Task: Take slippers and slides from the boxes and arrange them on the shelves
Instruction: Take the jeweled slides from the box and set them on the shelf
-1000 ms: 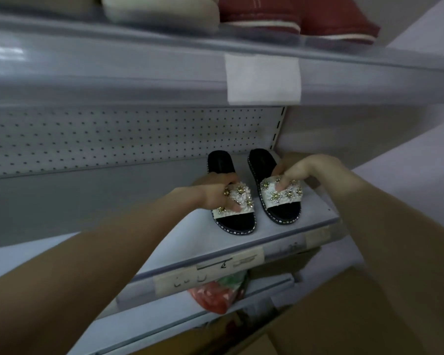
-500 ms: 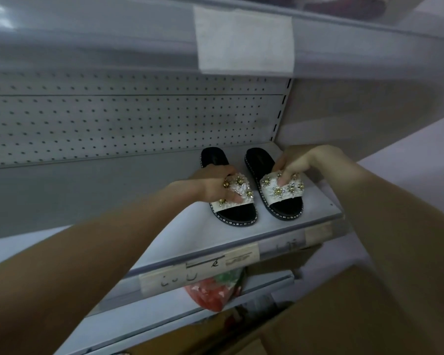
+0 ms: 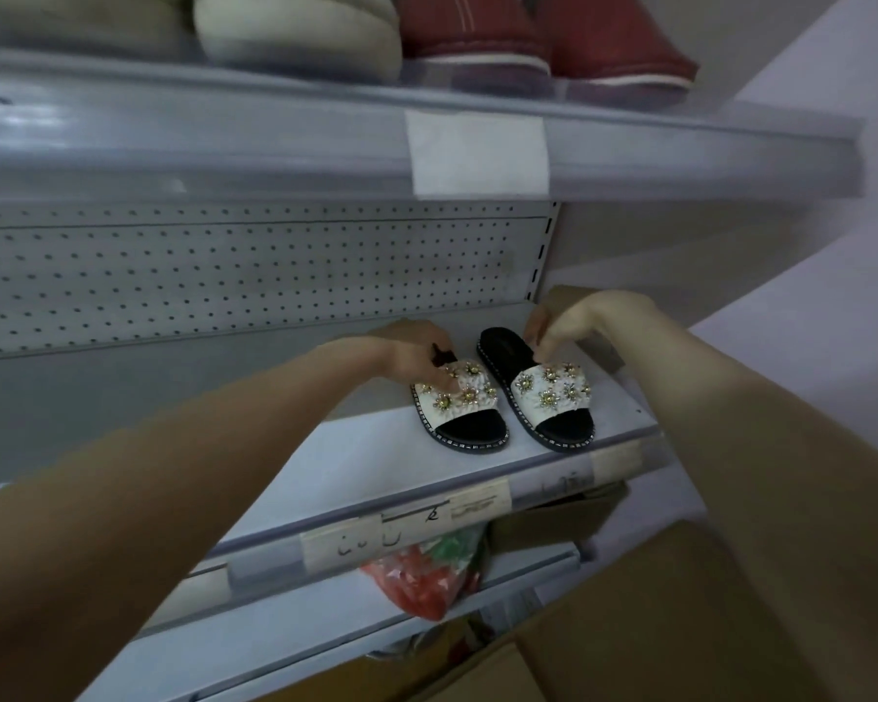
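Two slides with black studded soles and white straps set with gold flowers stand side by side, toes outward, at the right end of the middle shelf [image 3: 356, 463]. My left hand [image 3: 416, 358] lies over the heel of the left slide [image 3: 460, 402], its fingers pinching the rear edge of the strap. My right hand [image 3: 571, 320] hovers over the heel of the right slide [image 3: 548, 392] with its fingers hanging loosely curled and holding nothing. Whether its fingertips touch the insole cannot be told.
The upper shelf [image 3: 275, 139] carries beige slippers [image 3: 295, 32] and red slippers [image 3: 477, 30], with a white paper label [image 3: 477, 154] on its edge. A pegboard [image 3: 224, 276] backs the middle shelf. A red and green bag [image 3: 427, 575] lies on the lower shelf. Cardboard boxes [image 3: 629, 625] stand at the lower right.
My right hand has let go of the right slide's strap and drawn back over its heel. My left hand stays on the left slide's strap. The view has tilted up.
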